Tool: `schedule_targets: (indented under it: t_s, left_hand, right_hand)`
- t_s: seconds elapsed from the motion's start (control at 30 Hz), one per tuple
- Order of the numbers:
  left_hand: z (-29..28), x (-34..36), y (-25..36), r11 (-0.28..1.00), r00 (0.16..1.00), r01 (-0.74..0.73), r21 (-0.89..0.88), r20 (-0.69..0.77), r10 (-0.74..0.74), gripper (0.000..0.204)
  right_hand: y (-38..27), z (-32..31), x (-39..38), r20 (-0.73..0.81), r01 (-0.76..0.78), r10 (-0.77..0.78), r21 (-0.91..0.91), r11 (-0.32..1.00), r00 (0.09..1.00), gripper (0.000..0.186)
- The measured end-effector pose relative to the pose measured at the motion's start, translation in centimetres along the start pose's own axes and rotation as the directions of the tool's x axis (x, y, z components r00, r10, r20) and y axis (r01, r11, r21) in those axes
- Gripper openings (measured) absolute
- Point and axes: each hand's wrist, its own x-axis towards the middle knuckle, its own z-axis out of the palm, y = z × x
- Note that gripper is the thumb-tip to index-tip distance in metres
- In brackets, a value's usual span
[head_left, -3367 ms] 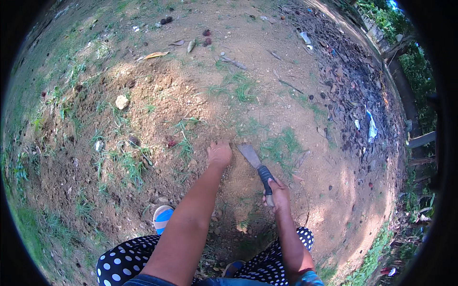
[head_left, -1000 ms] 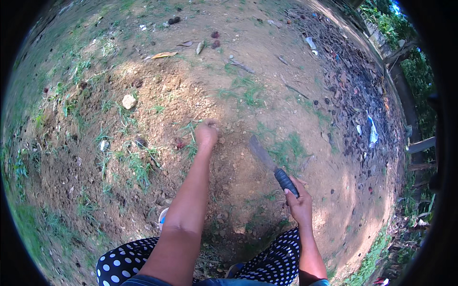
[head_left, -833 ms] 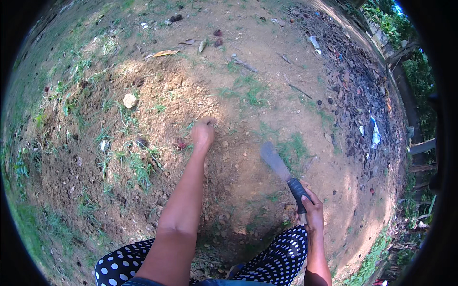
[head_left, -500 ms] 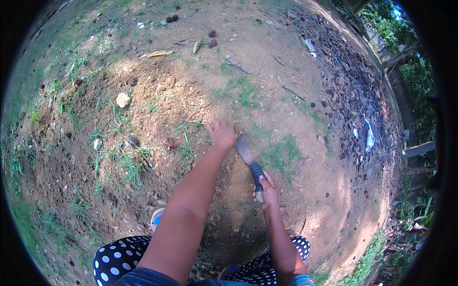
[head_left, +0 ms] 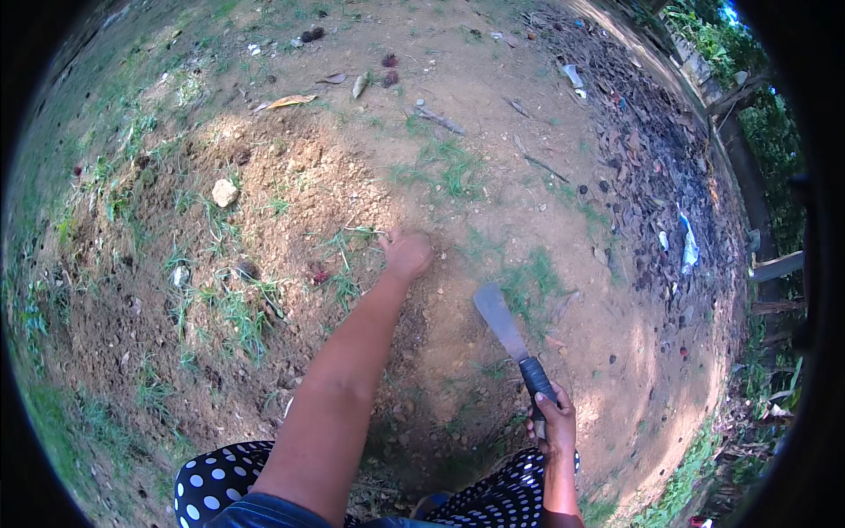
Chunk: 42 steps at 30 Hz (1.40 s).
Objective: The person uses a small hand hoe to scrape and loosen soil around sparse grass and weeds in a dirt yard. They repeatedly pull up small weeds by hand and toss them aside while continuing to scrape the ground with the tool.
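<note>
My left hand (head_left: 407, 255) rests low on loose brown soil (head_left: 339, 189), beside a thin tuft of grass (head_left: 343, 251). One digit sticks out apart on its left side; the other fingertips are bent down and partly hidden against the ground. Nothing shows in this hand. In my right hand (head_left: 556, 421) is a weeding knife (head_left: 502, 319), gripped by its dark wrapped handle (head_left: 535, 377). Its flat, broad-tipped metal blade points forward and left over the bare dirt, near a patch of green grass (head_left: 537, 282), apart from my left hand.
A pale stone (head_left: 225, 193) and several weeds lie in the dug soil on the left. Sticks (head_left: 440, 119) and a dry leaf (head_left: 290, 101) are farther off. Dark leaf litter (head_left: 651, 176) with white scraps (head_left: 688, 246) runs along the right. My polka-dot trousers (head_left: 211, 484) show below.
My right hand has drawn the weeding knife back and to the right, away from my left hand. The left hand stays in nearly the same spot, its fingers now bent more downward.
</note>
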Motion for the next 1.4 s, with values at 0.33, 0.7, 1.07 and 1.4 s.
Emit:
schedule_targets:
  t_s: [0.33,0.7,1.07,1.4]
  left_hand:
    - [-0.2,0.1,0.2,0.994,0.998,0.038,-0.099,-0.046,-0.043,0.029]
    - [0.2,0.2,-0.4,0.991,0.999,0.035,-0.127,-0.017,-0.037,0.031]
    - [-2.1,1.9,-4.0,0.954,0.966,0.177,-0.244,-0.143,-0.216,0.036]
    - [-5.0,0.8,-8.8,-0.041,0.944,0.110,-0.993,0.117,-0.308,0.004]
  right_hand:
    - [2.6,11.5,7.9,0.162,0.644,-0.663,-0.486,0.591,0.731,0.039]
    - [-0.4,4.5,4.7,0.117,-0.062,0.057,0.045,0.997,0.992,0.038]
    - [0.1,10.8,6.8,0.275,0.736,-0.709,-0.462,0.495,0.649,0.043]
    - [-0.8,10.6,10.9,0.131,-0.007,0.005,0.010,1.000,0.991,0.033]
